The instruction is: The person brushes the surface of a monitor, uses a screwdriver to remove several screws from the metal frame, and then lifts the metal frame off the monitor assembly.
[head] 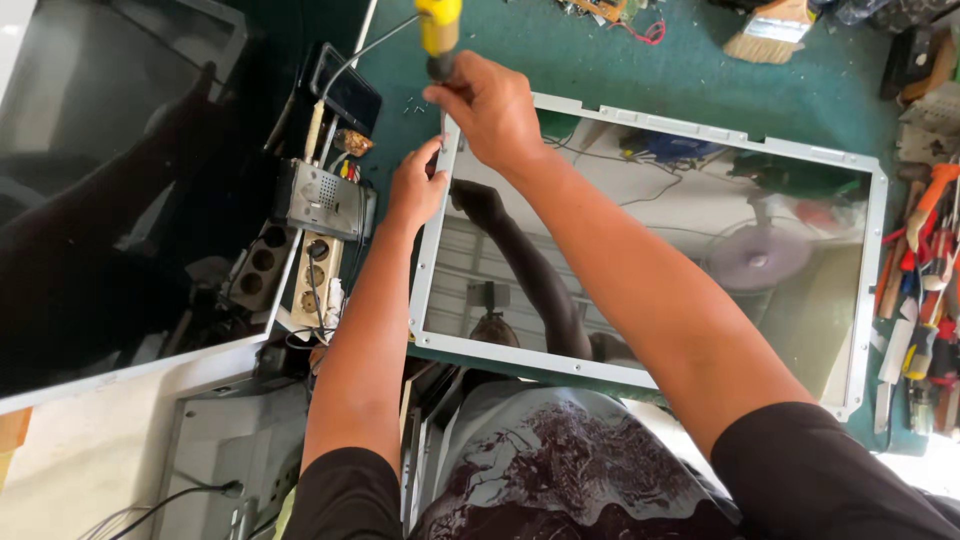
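Observation:
A flat display panel (700,250) with a light metal frame (660,125) lies on a green mat and mirrors the room. My right hand (490,110) grips a yellow-handled screwdriver (438,35) held upright over the frame's far left corner. My left hand (415,185) rests its fingertips on the frame's left edge just below that corner. The screwdriver tip is hidden behind my fingers.
A large dark screen (110,190) lies at the left. Beside it sit a power strip (315,275), a small grey box (320,200) and cables. Several screwdrivers and pliers (925,290) crowd the right edge. A brush (770,30) lies at the top.

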